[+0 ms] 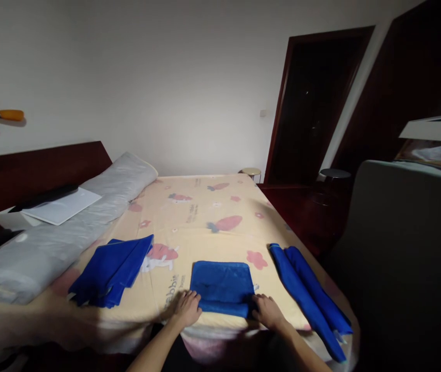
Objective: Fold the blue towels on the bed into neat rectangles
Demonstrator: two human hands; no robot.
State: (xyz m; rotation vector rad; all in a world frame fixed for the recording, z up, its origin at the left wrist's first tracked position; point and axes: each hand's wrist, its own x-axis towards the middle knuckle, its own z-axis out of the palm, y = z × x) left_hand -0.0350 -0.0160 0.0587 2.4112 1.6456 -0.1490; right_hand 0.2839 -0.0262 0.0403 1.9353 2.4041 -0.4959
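Note:
A blue cloth lies flat on the bed near its front edge, its near edge turned over in a narrow fold. At the cloth's near left corner is my left hand, fingers curled at the fold. My right hand is at the near right corner, fingers bent against the cloth. Whether either hand pinches the fabric is hard to see. To the left lies a loosely bunched blue cloth. Two long rolled blue cloths lie side by side on the right.
The bed's patterned sheet spreads beneath the cloths. Along the left lies a grey bolster with a white flat object on it. A grey panel stands at the right, and a stool is beyond the bed.

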